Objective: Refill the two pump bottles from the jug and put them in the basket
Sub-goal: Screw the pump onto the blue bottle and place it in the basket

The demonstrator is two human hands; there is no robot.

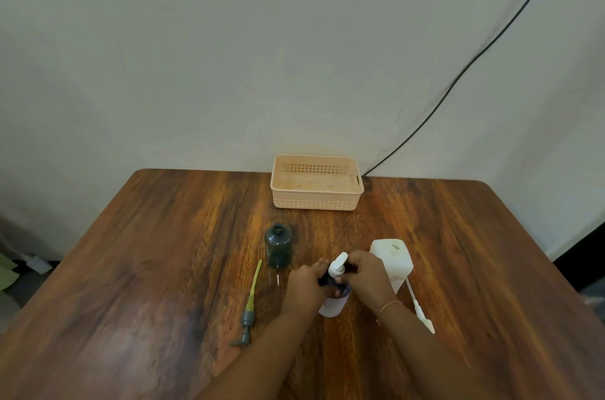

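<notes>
A dark bottle with a white label (332, 304) stands near the table's middle. My left hand (306, 285) grips its shoulder. My right hand (363, 273) holds its white pump head (338, 265) on the neck. A dark green bottle (278, 245) stands open to the left, without a pump. Its grey pump with a yellow tube (250, 304) lies on the table in front of it. The white jug (393, 260) stands open just right of my right hand. A white pump with a tube (419, 308) lies beside the jug. The beige basket (317, 201) sits empty at the far edge.
The wooden table (147, 268) ends at a pale wall behind the basket. A black cable (458, 75) runs down the wall to the table's back edge, right of the basket.
</notes>
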